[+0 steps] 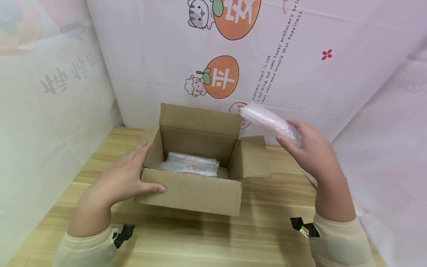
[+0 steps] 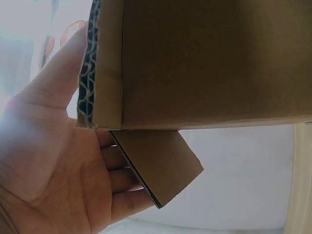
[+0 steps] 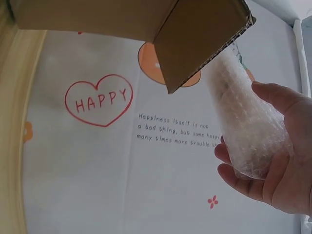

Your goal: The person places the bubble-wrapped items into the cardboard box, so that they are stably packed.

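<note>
An open cardboard box stands on the wooden table, its flaps folded outward. Inside it lie bubble-wrapped packages side by side. My left hand rests at the box's near left corner, thumb across the front flap and fairly straight fingers along the left flap. To the right of the box and above table level, my right hand grips the end of another bubble-wrapped roll. In the right wrist view the roll is held between thumb and fingers; what it wraps cannot be made out.
A white printed cloth hangs behind the box, with more cloth at both sides. Wooden tabletop extends in front of the box. Clear plastic wrap lies by the right forearm. Black straps show near the sleeves.
</note>
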`<state>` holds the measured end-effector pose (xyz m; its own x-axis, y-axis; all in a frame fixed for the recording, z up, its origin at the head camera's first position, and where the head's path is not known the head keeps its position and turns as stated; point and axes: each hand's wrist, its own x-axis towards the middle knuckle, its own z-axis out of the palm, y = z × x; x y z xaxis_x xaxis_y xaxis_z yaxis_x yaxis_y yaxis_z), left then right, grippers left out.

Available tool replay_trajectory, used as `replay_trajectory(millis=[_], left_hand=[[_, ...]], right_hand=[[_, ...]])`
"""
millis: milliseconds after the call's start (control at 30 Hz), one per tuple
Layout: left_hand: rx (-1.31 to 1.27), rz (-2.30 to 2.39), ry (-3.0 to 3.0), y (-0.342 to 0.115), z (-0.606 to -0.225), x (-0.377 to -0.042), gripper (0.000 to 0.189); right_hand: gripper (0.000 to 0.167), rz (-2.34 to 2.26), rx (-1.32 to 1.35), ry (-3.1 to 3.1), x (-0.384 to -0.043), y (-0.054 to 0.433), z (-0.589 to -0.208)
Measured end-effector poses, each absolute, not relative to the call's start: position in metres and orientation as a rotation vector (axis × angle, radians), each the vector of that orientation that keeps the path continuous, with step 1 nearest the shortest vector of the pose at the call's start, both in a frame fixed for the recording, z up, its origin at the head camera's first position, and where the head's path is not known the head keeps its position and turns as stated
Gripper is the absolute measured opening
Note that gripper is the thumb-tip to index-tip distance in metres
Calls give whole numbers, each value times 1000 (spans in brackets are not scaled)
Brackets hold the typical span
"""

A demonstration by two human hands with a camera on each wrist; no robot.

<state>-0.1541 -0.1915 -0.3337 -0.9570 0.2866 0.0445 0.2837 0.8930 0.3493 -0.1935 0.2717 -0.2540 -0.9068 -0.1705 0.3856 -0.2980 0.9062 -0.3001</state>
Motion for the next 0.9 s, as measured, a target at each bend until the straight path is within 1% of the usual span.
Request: replay_trajectory(millis=[400, 800, 900], left_hand=[[456, 554, 3044, -191, -332, -155, 136], [457, 560, 3042, -190, -332, -154, 136], [457, 559, 3044, -190, -333, -154, 136]], right_hand=[[63, 525, 435, -2677, -201, 238, -231], [66, 536, 561, -2705, -208, 199, -212], [65, 537, 607, -2712, -211, 187, -207]])
